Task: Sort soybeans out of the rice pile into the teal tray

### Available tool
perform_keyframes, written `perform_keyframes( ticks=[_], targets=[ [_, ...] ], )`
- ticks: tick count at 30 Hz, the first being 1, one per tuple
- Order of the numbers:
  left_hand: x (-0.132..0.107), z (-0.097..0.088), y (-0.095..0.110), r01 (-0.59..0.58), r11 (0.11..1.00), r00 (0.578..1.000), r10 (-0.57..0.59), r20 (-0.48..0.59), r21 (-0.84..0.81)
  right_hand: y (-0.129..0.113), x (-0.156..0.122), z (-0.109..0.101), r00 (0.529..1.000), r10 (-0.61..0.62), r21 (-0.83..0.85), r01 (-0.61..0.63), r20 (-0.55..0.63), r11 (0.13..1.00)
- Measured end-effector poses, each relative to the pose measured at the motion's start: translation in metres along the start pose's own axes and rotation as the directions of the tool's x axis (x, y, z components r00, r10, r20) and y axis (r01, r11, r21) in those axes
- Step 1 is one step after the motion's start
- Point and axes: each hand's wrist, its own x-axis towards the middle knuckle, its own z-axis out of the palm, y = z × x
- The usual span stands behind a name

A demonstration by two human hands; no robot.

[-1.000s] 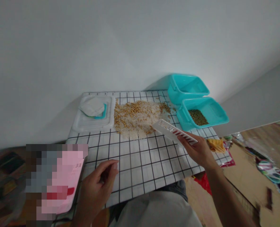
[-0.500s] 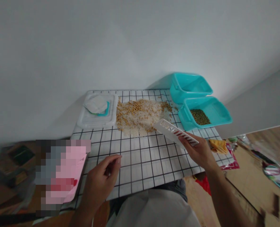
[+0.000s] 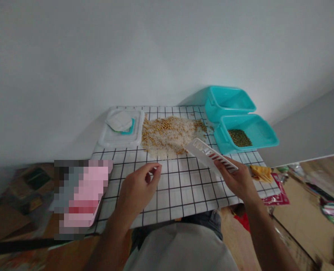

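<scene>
My right hand grips a white slotted plastic piece, thumb over its slots. The piece is tilted, its far end at the near right edge of a mixed pile of rice and yellow beans. Some green beans lie at the pile's right side. Over the checked cloth, just in front of the pile, is my left hand. Its fingers are curled, with thumb and forefinger tips close together and nothing visible between them. To the right, a turquoise bin contains green beans.
Behind that bin stands a second turquoise bin. A clear lid lies at the back left with a white round item on it. A yellow cloth rests at the right edge. A pink object, partly pixelated, is at the left.
My left hand has moved right and forward, closer to the pile, still curled. My right hand keeps its hold on the slotted piece, almost in place. The view has shifted slightly.
</scene>
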Motion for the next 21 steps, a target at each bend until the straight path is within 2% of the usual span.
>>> perform_keyframes(
  ticks=[9,18,21],
  targets=[
    [0.025,-0.001,0.019,-0.085,0.992,0.996,0.085,-0.012,-0.096,0.0,0.004,0.002,0.998,-0.013,0.018,0.012,0.056,1.0],
    [0.051,0.013,0.009,-0.164,0.971,0.986,0.169,0.012,-0.176,-0.011,-0.004,-0.003,0.994,-0.051,-0.004,0.052,0.101,0.999],
    [0.052,0.019,0.005,-0.174,0.969,0.984,0.18,0.018,-0.176,-0.009,-0.004,-0.004,0.996,-0.055,-0.014,0.056,0.074,0.998]
  ],
)
